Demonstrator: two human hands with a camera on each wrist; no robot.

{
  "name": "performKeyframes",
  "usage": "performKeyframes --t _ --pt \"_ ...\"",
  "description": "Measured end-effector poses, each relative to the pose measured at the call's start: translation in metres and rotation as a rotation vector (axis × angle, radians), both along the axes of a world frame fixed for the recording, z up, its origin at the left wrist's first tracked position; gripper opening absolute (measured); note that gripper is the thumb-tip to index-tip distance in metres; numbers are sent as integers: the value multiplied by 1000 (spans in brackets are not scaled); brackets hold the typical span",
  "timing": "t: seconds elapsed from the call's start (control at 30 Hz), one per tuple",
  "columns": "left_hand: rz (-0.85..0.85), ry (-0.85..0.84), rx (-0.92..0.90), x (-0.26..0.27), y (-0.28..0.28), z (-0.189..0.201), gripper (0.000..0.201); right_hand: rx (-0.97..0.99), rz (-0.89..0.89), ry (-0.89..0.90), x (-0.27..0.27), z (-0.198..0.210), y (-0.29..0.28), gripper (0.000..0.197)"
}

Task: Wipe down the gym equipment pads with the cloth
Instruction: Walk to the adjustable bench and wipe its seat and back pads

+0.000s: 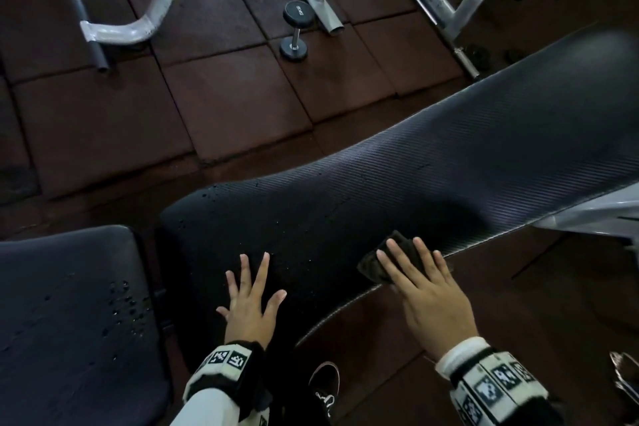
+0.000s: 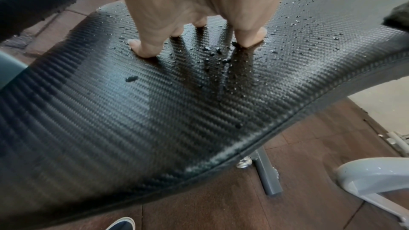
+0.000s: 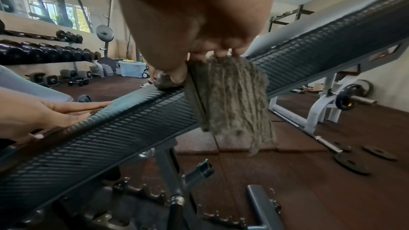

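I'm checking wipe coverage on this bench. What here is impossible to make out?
- Head view: most of the cloth hidden under the right hand.
- Head view: far end of the long pad blurred.
- Left wrist view: the left hand covers part of the pad's droplets.

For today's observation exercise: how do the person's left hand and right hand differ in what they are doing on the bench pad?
The left hand rests bare on the bench pad, fingers spread among water droplets; the right hand presses the cloth at the pad's near edge, fingers closer together. The cloth hangs over that edge. Both lie flat with straight fingers.
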State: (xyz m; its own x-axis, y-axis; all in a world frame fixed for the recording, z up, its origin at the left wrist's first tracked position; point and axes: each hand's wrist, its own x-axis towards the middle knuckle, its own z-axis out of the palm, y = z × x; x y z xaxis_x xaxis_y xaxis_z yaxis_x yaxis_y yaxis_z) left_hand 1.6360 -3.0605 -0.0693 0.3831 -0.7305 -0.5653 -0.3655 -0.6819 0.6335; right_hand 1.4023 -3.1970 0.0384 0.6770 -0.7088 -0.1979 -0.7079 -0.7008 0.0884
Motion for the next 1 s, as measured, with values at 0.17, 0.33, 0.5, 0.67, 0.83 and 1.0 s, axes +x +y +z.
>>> performKeyframes --t 0.17,0.33,0.5,0.67,0.83,1.0 --pt "-19 -4 4 0 -1 0 62 99 -65 32 52 -12 5 51" --pt "-16 -15 16 -1 -1 -2 62 141 -32 104 132 -19 -30 51" --pt "-21 18 9 0 0 -3 63 96 -69 149 170 -8 -97 53" --pt "-22 20 18 -1 0 -3 64 31 -332 113 128 32 -158 51" --pt "-28 10 24 -2 1 -3 65 -94 -315 -22 89 17 -106 51" --pt "-29 1 36 -2 -1 -4 63 48 -199 -8 125 -22 -37 53"
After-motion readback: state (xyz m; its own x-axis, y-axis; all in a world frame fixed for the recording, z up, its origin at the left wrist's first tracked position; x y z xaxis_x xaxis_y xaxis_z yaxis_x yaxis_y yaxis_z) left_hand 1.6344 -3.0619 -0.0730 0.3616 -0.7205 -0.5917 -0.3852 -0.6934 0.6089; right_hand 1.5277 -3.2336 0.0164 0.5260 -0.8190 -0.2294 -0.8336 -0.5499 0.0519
